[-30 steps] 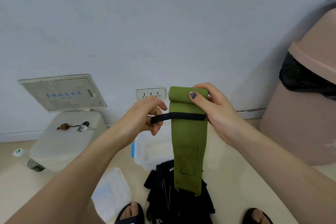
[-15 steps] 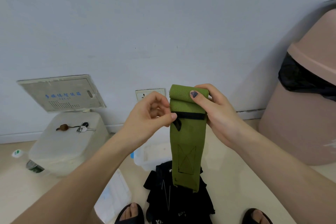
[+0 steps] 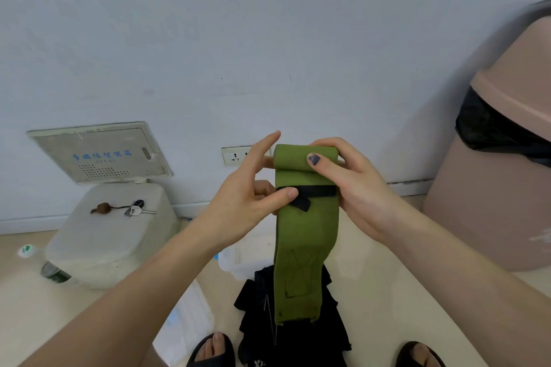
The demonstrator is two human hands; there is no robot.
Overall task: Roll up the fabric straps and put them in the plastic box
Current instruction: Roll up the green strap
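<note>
Wall [image 3: 268,39]: we face a pale grey-blue wall, with a white baseboard along the floor.
Bin [image 3: 492,188]: a big pink lidded bin stands at our right, a black liner pinched under its lid.
White container [image 3: 110,235]: a frosted white lidded container sits low at our left, against the wall.
Panel [image 3: 101,152]: a grey wall box with blue lettering hangs just above that container.
Green strap [image 3: 307,235]: we hold the green fabric strap up in front of us; its top is rolled into a short cylinder and the rest hangs straight down.
Black straps [image 3: 298,334]: a heap of black fabric lies on the floor between our feet, behind the green strap's lower end.
Plastic box [image 3: 238,259]: the clear box rests on the floor beyond the black heap, partly hidden by our arm and the green strap.
Lid [image 3: 185,328]: we see a clear lid flat on the floor beside our left foot.
Right hand [image 3: 354,188]: it grasps the rolled top, thumb across the front of the roll.
Left hand [image 3: 253,188]: thumb presses the black loop against the strap's left edge; the forefinger points up, and we cannot tell how the other fingers lie.
Black loop [image 3: 310,192]: a narrow black band crosses the strap just below the roll.
Keys [image 3: 135,210]: keys with a brown fob lie on the white container.
Socket [image 3: 235,155]: a wall outlet shows just behind our left hand.
</note>
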